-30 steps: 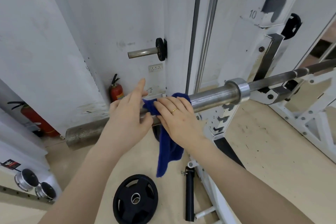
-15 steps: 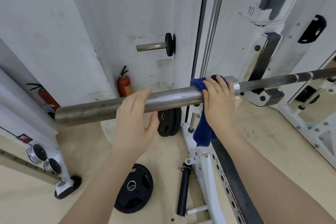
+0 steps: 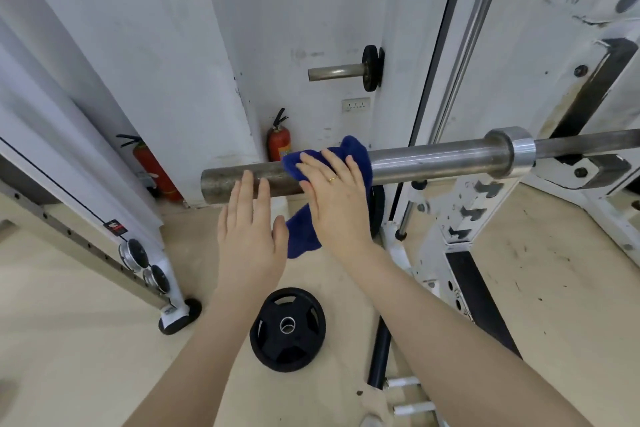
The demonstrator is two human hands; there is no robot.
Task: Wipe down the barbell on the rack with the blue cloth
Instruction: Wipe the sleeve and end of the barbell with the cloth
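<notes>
Head view: one barbell (image 3: 433, 159) crosses mid-frame on the white rack (image 3: 481, 204). Right hand (image 3: 337, 194) presses one blue cloth (image 3: 353, 149) flat on its sleeve; left hand (image 3: 247, 229) spread beside. Two extinguishers (image 3: 278, 146), one plate (image 3: 287, 329), beige floor (image 3: 86, 340).

"10" — on white rack upright (image 3: 568, 21)

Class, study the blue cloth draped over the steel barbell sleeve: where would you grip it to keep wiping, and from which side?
Grip the blue cloth where it folds over the top of the steel barbell sleeve, coming from above, as the right hand does. The round bar likely lets fingers curl over; the hanging tail offers no pressure.
</notes>
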